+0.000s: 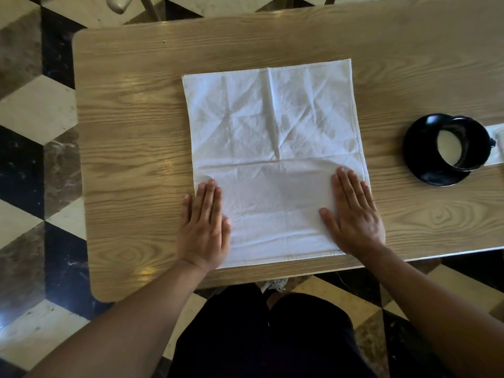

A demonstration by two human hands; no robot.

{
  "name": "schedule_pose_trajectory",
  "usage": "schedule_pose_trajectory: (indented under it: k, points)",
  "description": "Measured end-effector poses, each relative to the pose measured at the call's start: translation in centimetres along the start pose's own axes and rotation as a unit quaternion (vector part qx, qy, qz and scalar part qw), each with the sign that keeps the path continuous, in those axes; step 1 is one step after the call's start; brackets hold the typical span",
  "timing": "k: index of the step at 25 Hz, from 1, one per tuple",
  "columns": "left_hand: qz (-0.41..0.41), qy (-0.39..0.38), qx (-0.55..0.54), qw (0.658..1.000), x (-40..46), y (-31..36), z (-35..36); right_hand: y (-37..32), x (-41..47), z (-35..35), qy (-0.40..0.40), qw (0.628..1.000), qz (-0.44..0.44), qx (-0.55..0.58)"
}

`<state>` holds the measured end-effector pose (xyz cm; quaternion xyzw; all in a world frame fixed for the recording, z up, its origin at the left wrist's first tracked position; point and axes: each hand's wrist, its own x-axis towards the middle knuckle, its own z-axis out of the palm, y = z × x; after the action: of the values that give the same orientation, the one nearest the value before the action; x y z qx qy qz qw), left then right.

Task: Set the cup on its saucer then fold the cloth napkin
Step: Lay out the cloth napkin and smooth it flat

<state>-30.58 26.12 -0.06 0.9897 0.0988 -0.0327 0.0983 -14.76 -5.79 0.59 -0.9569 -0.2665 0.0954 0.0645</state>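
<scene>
Both palms are down flat on the cloth: the left hand [203,230] lies with straight fingers over the near left edge of the white napkin [272,148], its outer fingers spilling onto the wood, and the right hand [354,214] presses flat with fingers together on the near right corner. Neither hand grasps anything; the fingers are stretched out and relaxed.

Under them runs a light wood-grain table [131,132] with rounded corners, glare streaking its left half. Around it, a floor [30,105] of black, cream and brown marble tiles in a cube pattern.

At the top edge, a pale rounded object and some thin legs are cut off and hard to identify. The cup's handle is barely visible against the right border, and a pale strip beside it is cropped.

The napkin lies spread open mid-table, creased in a cross and diagonals, hem along its right side. Well to the right, the black cup [461,143] sits on its black saucer [425,173], pale inside.
</scene>
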Motion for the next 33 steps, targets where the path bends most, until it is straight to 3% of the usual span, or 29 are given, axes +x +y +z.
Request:
schedule_pose_trajectory:
  k: [9,14,17,24,28,33]
  points:
    - [-0.003,-0.005,0.001,1.000,0.1,0.5,-0.8,0.0,0.1,-0.4,0.005,1.000,-0.004,0.007]
    - [-0.006,0.008,-0.061,0.998,0.5,-0.1,-2.4,-1.4,0.2,-1.4,0.015,0.996,0.031,0.083]
    - [-0.009,0.037,-0.053,0.998,3.5,-1.2,-3.4,-6.0,3.6,-1.7,0.032,0.993,0.008,0.115]
    - [-0.002,0.024,-0.002,1.000,10.2,-4.1,-3.1,-20.1,14.5,-1.3,0.003,0.983,-0.095,0.157]
    - [0.020,-0.003,0.050,0.999,10.5,-5.1,-2.5,-23.7,16.7,-1.4,-0.015,0.966,-0.098,0.237]
    - [0.002,-0.019,0.068,0.998,10.6,-4.7,-2.5,-24.0,16.5,-0.2,-0.031,0.973,-0.142,0.179]
